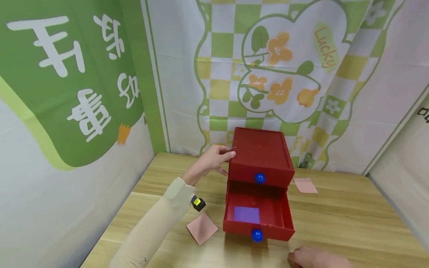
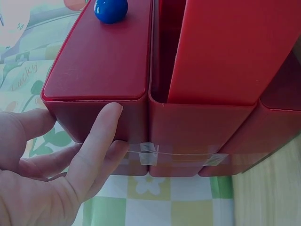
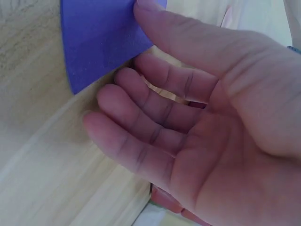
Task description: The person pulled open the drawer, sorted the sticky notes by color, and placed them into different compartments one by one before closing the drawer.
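A red drawer cabinet [image 1: 259, 149] with blue knobs stands at the back of the table. Its upper drawer is closed; the open drawer [image 1: 275, 212] below holds a purple paper square [image 1: 246, 214]. My left hand [image 1: 216, 158] rests at the cabinet's upper left edge, thumb by the top and fairly straight fingers [image 2: 101, 136] against the side. In front of the open drawer, low at the right, is my right hand [image 1: 316, 257]. The right wrist view shows it pinching another purple paper sheet [image 3: 101, 42] at its edge by the thumb, other fingers loosely bent.
A pink paper square [image 1: 202, 228] lies left of the open drawer, and another pink sheet [image 1: 305, 185] right of the cabinet. A small black object with a yellow face [image 1: 198, 203] sits near my left sleeve. Printed cloth [image 1: 221, 48] hangs behind the wooden table [image 1: 335, 212].
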`<state>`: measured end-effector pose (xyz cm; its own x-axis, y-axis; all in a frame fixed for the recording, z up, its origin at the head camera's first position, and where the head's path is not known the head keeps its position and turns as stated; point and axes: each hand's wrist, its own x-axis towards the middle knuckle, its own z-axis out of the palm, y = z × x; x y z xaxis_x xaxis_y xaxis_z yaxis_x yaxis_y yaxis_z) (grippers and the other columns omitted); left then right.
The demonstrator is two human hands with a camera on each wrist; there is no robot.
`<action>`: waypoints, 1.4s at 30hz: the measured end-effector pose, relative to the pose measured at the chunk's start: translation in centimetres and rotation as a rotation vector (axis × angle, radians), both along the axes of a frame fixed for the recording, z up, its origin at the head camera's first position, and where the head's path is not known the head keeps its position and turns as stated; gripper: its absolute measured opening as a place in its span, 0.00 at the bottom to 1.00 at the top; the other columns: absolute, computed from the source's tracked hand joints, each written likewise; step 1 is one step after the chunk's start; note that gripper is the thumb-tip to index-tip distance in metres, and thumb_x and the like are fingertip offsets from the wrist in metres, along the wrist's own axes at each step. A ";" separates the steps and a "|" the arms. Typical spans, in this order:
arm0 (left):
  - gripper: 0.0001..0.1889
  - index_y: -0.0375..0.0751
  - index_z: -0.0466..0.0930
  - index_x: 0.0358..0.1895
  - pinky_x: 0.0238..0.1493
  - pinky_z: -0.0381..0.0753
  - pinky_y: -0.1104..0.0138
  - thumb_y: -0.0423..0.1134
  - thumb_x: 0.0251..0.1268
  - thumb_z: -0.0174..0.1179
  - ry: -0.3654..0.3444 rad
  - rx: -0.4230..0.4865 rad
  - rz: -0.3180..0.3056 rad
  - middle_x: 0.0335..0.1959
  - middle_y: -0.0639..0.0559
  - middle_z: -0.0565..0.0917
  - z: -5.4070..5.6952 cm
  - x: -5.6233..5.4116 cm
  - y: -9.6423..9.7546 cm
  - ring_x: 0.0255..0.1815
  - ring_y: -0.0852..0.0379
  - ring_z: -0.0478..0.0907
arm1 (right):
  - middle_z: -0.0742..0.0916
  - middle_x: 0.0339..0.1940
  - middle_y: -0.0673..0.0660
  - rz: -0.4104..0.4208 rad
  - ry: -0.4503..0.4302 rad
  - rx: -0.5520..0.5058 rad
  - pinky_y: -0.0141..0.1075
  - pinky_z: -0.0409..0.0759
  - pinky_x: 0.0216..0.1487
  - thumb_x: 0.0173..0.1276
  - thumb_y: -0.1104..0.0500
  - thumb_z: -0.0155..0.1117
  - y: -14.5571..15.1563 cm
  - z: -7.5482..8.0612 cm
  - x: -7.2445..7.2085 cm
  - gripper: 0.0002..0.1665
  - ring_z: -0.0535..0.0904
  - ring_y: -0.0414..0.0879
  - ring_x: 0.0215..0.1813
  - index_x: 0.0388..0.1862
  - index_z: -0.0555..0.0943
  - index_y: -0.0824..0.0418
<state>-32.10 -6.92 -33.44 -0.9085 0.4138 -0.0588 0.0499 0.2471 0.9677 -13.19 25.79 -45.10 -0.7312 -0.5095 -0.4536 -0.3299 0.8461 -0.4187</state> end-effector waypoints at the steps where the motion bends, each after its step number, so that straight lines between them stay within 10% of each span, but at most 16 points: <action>1: 0.21 0.32 0.74 0.62 0.39 0.89 0.48 0.42 0.74 0.56 -0.003 -0.001 0.001 0.54 0.40 0.79 0.0 0.0 0.0 0.57 0.47 0.76 | 0.79 0.23 0.37 0.009 -0.003 -0.030 0.24 0.75 0.26 0.56 0.33 0.67 0.2 0.0 0.1 0.15 0.74 0.32 0.26 0.32 0.77 0.37; 29: 0.21 0.32 0.74 0.62 0.40 0.89 0.49 0.41 0.74 0.56 -0.025 -0.017 -0.003 0.53 0.40 0.78 0.5 0.1 0.0 0.57 0.47 0.76 | 0.69 0.17 0.39 0.042 -0.099 -0.213 0.27 0.56 0.17 0.65 0.47 0.67 0.0 2.4 -0.3 0.11 0.68 0.32 0.22 0.27 0.75 0.46; 42: 0.22 0.30 0.72 0.64 0.40 0.90 0.50 0.41 0.75 0.55 -0.024 -0.018 -0.005 0.58 0.37 0.77 0.5 0.0 0.1 0.62 0.44 0.74 | 0.67 0.18 0.40 0.226 0.087 -0.200 0.19 0.61 0.23 0.63 0.63 0.68 0.2 6.4 -1.0 0.14 0.62 0.27 0.23 0.26 0.72 0.51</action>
